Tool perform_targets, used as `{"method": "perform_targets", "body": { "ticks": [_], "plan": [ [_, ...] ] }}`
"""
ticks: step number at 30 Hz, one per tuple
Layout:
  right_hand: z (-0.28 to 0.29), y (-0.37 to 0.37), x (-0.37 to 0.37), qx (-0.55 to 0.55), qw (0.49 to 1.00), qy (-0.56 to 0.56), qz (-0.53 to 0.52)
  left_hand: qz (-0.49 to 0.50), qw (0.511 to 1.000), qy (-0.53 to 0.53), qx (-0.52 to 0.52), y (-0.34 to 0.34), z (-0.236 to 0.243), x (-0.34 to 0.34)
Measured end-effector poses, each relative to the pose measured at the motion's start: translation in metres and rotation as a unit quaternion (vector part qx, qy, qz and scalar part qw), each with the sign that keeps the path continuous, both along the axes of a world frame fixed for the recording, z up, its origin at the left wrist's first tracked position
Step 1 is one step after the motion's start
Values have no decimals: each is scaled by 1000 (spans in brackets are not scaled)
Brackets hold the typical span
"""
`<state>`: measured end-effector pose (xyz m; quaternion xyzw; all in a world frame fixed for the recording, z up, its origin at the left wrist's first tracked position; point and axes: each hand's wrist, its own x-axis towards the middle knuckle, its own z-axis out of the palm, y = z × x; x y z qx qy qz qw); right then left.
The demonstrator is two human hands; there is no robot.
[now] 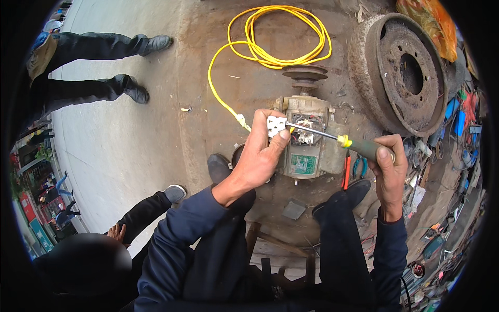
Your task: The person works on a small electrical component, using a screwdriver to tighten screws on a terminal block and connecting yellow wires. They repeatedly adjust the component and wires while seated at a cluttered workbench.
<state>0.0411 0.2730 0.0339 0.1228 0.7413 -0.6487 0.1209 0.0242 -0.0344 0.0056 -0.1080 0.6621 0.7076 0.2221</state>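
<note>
Between the thumb and fingers of my left hand (260, 154) is a small white socket block (276, 126) with dark holes. My right hand (390, 169) grips the green handle of a screwdriver (364, 147), whose shaft points left. Its tip meets the block's right side; the exact contact is too small to make out. Beneath both hands stands a grey electric motor (325, 151) with its wiring box uncovered, a green label plate and a pulley (304, 74) at the far end. A yellow cable (211, 86) ends in a pale connector beside my left hand.
The cable's coil lies on the ground beyond the motor. A rusty wheel rim (384, 67) stands at the far right, near an orange bag (431, 23). Red-handled pliers (346, 171) lie right of the motor. Scrap covers the right side. Other people's legs (99, 47) are at left.
</note>
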Motion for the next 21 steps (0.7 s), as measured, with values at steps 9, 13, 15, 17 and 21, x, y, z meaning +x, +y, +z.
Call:
{"method": "perform_targets", "body": {
  "ticks": [9, 13, 15, 17, 21],
  "plan": [
    [-2, -5, -5, -182, 982, 18, -55, -10, 1000, 17, 3, 5, -4, -2],
    [0, -1, -8, -133, 982, -127, -27, -17, 999, 40, -24, 2, -4, -3],
    [1, -1, -5, -123, 987, -107, -6, -21, 998, 49, -34, -1, -1, -2],
    [0, -3, 1, -136, 990, -40, -11, -21, 998, 54, -29, -2, 0, -3],
    [-4, -12, 13, 4, 997, 76, 20, 14, 1000, -3, -1, -10, 5, -9]
  ]
}}
